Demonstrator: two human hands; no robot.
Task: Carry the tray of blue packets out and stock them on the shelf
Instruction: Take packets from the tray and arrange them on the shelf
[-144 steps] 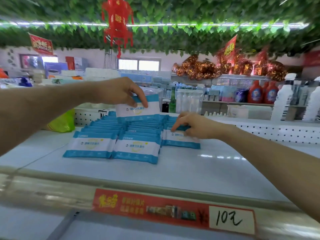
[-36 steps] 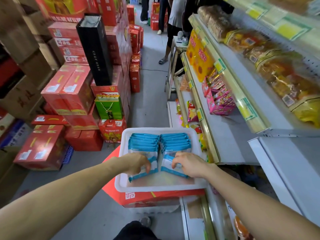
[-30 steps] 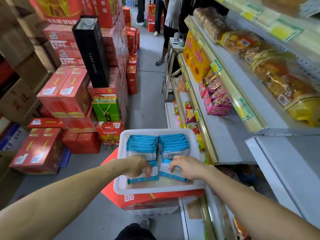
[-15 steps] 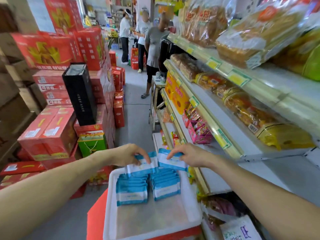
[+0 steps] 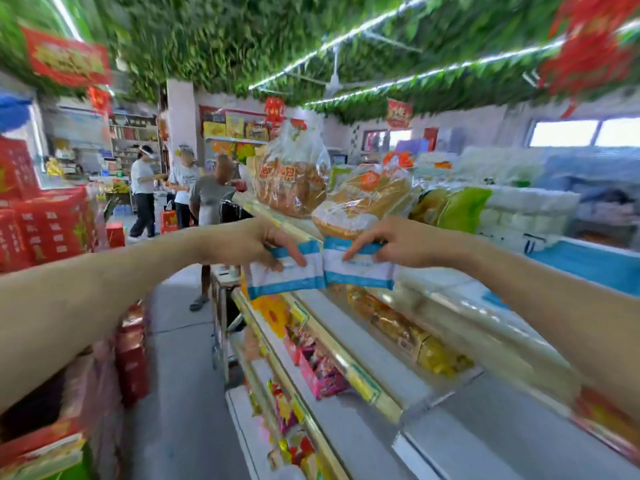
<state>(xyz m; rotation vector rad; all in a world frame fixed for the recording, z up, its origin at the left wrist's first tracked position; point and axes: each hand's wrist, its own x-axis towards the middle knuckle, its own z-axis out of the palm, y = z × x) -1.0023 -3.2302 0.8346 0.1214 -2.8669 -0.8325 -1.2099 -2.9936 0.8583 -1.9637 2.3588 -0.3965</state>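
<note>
Blue packets: one pinched in my left hand (image 5: 249,245), one in right hand (image 5: 398,244); target shelf (image 5: 588,261) at 2 o'clock, right hand nearer.

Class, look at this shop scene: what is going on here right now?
A person stands in a shop aisle with both arms held out. The left hand grips one blue-and-white packet and the right hand grips another packet, side by side in mid-air above the shelves. Neither packet is on a shelf yet. Bagged bread sits on the top shelf just behind them. The tray is out of view.
</note>
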